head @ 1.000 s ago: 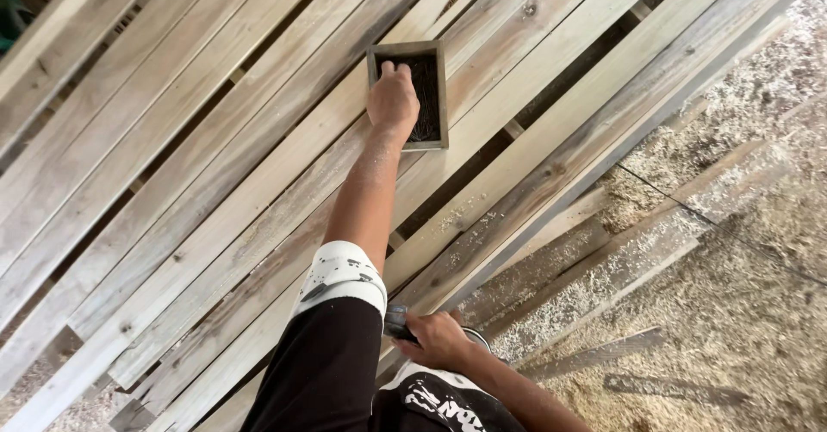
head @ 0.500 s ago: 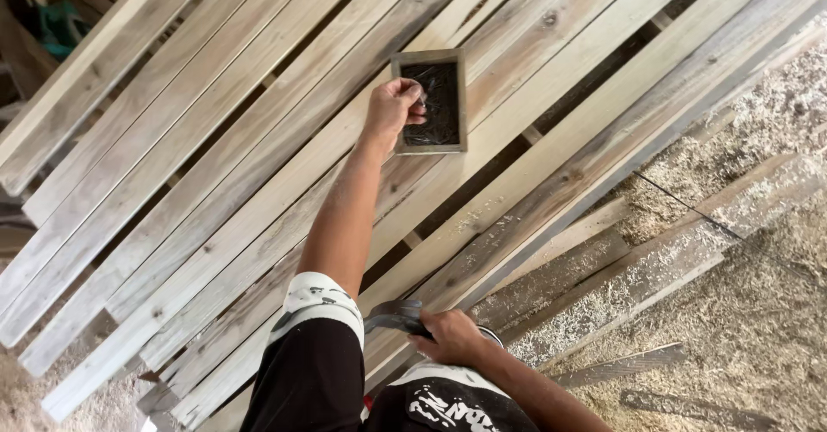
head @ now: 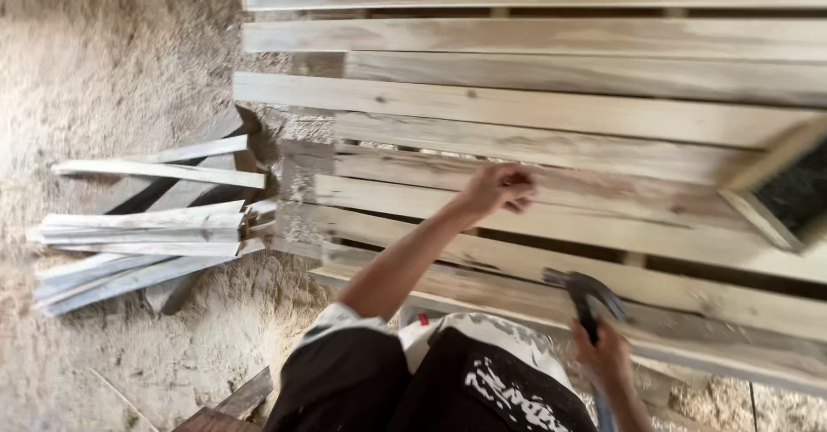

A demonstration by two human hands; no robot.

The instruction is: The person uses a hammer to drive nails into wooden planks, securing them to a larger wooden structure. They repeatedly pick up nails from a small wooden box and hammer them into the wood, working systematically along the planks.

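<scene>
- Planks (head: 534, 105) of pale, rough-sawn wood lie side by side and fill the upper and right parts of the head view, with dark gaps showing between several of them.
- The left hand (head: 500, 189) hovers over the middle boards with its fingers curled loosely inward; whether anything is pinched between the fingertips cannot be told, and whether it touches the wood is unclear.
- The right hand (head: 607, 359) is wrapped around the handle of a hammer (head: 586, 298), near the lower edge of the stack, the dark metal head raised just above the nearest plank.
- A shallow square wooden box (head: 780, 186) with a dark inside sits tilted on the boards at their right edge, well apart from both hands and partly cut off by the frame.
- Off the left ends of the planks, a loose bundle of thin grey-white wood strips (head: 146, 234) lies on the sawdust-covered ground (head: 95, 62), some strips crossing darker pieces beneath.
- The person's dark garment (head: 431, 380), with white sleeve edging and a white printed patch on it, fills the bottom centre of the view; the print itself is blurred.
- No packages or signs can be made out on the boards; the only marked surface is that patch on the clothing.
</scene>
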